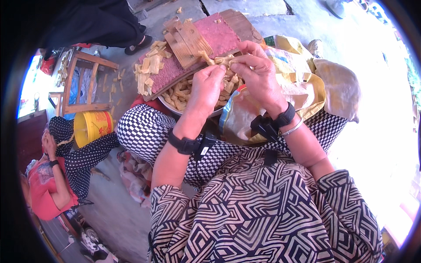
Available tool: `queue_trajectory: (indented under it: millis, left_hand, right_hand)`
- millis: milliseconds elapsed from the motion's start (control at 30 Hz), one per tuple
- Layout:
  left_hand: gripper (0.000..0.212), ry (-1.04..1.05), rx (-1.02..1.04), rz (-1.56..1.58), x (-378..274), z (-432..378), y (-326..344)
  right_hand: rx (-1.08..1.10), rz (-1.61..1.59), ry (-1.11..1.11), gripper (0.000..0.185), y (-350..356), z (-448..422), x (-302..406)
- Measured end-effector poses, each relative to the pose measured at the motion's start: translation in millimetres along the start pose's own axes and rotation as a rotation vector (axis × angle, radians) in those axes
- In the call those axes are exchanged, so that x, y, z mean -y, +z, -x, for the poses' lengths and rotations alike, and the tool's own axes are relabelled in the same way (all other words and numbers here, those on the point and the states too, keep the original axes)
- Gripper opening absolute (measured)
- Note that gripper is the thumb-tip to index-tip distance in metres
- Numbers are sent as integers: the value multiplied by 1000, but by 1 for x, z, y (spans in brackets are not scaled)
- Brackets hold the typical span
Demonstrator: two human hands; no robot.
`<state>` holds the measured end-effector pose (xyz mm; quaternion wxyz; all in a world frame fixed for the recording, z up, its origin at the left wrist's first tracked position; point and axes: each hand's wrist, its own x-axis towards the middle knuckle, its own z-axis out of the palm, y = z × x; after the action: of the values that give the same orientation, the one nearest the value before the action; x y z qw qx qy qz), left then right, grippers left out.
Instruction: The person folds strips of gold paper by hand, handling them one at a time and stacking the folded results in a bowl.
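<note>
My left hand (207,87) and my right hand (258,70) meet above a metal basin (169,107), their fingertips pinching a pale yellow dried strip (225,60) between them. Knotted pieces (179,95) of the same material fill the basin below. Across its far rim lies a board with a pink textured cloth (164,75); a grooved wooden block (190,42) rests on it. Flat pale strips (153,64) are piled at the board's left end. Just right of the basin, an open woven plastic sack (241,111) lies against my lap, under my right forearm.
At left, a co-worker in a red top (49,194) sits by a yellow bucket (93,128), holding a strip. A wooden frame (90,82) stands beyond, with strips scattered on the floor. Another person's shoe (139,45) is at upper left. A tan cloth (338,87) lies right of the sack.
</note>
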<state>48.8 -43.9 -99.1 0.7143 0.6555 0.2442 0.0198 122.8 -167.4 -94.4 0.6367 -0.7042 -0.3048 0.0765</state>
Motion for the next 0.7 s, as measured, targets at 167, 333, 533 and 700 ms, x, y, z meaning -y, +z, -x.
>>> queue_trajectory:
  millis: [167,333,533,700]
  left_hand:
    - [28,-63,196,267,-4,30,6]
    - [24,196,107,-93,-1,22,-14]
    - [18,449,-19,-667,-11,25,-15]
    - [13,607,-153,-772,-16,21,-24]
  right_hand:
    - [-304,-315,-4,6,-4,-15,-17]
    - [-105,-511,335,21,-19,-18,-10]
    - [339,502,-366,30,-46,-26,4]
    - [561,718,-501,17,-71,-42,-1]
